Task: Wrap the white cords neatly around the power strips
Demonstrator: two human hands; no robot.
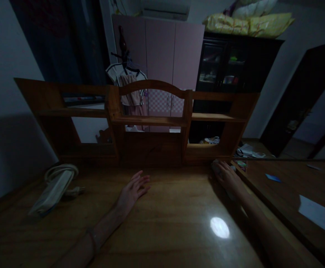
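My left hand (132, 191) lies flat on the glossy wooden desk top (162, 230), fingers stretched out toward the shelf unit, holding nothing. My right hand (226, 174) reaches to the desk's far right corner, fingers extended over something pale at the edge that I cannot make out in the dim light. A wooden shelf unit (151, 121) stands along the back of the desk, just beyond both hands.
A white power strip with a coiled cord (55, 188) lies at the left of the desk. A second wooden surface (296, 186) with a sheet of paper (320, 216) adjoins on the right. A pink wardrobe (165, 56) and dark cabinet (229, 67) stand behind.
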